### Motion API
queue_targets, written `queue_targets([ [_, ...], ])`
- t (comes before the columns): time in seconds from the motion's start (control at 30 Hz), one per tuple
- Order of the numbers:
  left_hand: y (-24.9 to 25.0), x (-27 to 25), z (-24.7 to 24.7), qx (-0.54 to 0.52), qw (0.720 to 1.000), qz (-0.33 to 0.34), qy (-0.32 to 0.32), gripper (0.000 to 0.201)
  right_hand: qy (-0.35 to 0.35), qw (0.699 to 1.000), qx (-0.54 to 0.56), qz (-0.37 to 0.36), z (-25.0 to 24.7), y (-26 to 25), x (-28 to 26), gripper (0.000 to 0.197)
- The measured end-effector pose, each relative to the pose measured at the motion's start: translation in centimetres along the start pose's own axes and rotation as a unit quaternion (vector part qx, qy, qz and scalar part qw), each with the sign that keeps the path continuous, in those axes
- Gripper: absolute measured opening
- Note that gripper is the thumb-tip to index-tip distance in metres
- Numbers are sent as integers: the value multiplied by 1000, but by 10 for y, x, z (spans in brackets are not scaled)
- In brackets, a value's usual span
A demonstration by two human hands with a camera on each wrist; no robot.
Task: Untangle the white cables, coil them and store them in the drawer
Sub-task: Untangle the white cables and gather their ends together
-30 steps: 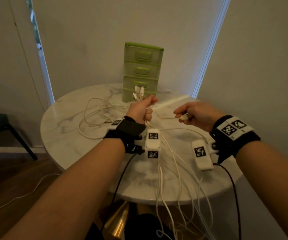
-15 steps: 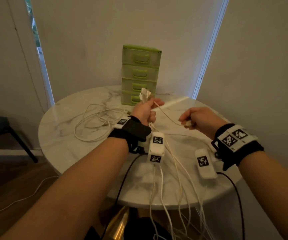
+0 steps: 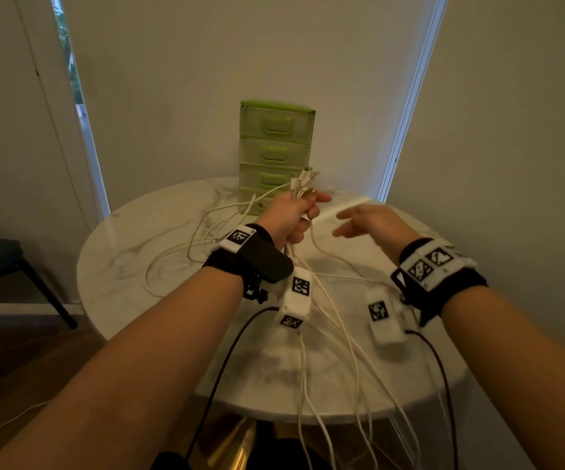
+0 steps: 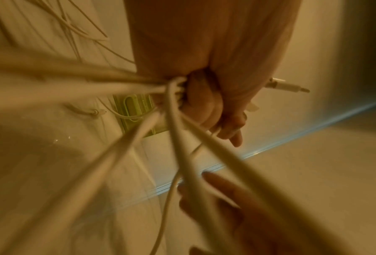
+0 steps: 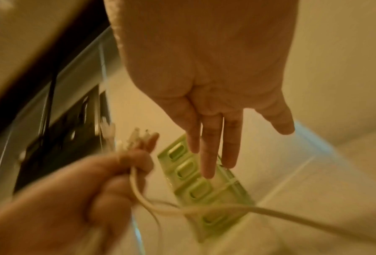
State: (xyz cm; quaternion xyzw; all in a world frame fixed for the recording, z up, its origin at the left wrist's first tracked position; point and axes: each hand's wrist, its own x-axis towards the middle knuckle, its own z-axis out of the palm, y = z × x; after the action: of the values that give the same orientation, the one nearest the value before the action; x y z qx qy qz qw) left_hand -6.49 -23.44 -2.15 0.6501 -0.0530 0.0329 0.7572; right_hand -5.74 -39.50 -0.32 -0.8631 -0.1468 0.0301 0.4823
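The left hand [image 3: 291,215] clenches the white cables [image 3: 308,293] below their plugs; the empty, spread right hand [image 3: 365,222] should draw one strand free slowly.

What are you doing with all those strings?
They are white cables, all tangled. The left hand grips a bunch of them near their plug ends, above a round marble table. The right hand is open beside it and holds nothing. The cables trail over the table's edge. The green drawer box behind has every drawer closed.
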Motion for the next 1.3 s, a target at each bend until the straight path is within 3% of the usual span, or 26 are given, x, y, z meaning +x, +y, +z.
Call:
queue_targets([
  [0.1, -3, -6, 1, 43, 999, -4, -21, 20, -86, 990, 99, 60, 6, -22, 10, 62],
  [0.27, -6, -19, 0, 124, 989, -18, -76, 25, -153, 983, 69, 77, 20, -41, 23, 55],
  [0.33, -5, -23, -5, 138, 988, -11, -65, 23, -154, 983, 71, 71, 23, -44, 24, 43],
  [0.43, -5, -26, -13, 133, 991, 2, -31, 18, -149, 967, 203, 49, 31, -43, 21, 26],
  [0.53, -6, -28, -23, 106, 994, -2, 11, 18, -80, 916, 391, 45, 31, -44, 24, 28],
  [0.6, -9, -28, -34, 68, 995, -6, 72, 24, -41, 889, 454, 36, 23, -43, 28, 29],
  [0.73, -14, -22, -57, 24, 979, -1, 204, 25, -8, 926, 376, -18, 8, -36, 27, 29],
  [0.87, -11, -17, -69, -10, 961, -4, 276, 15, 98, 935, 339, -34, -6, -22, 30, 33],
  [0.97, -6, -18, -66, -36, 960, 8, 276, 22, 125, 944, 303, -37, -4, -10, 28, 39],
  [1.1, -2, -14, -50, -69, 969, 23, 236, 32, 61, 957, 278, -55, 13, -9, 24, 40],
  [1.17, 3, -12, -49, -117, 960, 45, 251, 33, 49, 963, 260, -43, 17, -7, 25, 41],
  [1.3, 20, -9, -60, -215, 930, 89, 283, 26, 103, 971, 216, 22, 12, 9, 30, 38],
])
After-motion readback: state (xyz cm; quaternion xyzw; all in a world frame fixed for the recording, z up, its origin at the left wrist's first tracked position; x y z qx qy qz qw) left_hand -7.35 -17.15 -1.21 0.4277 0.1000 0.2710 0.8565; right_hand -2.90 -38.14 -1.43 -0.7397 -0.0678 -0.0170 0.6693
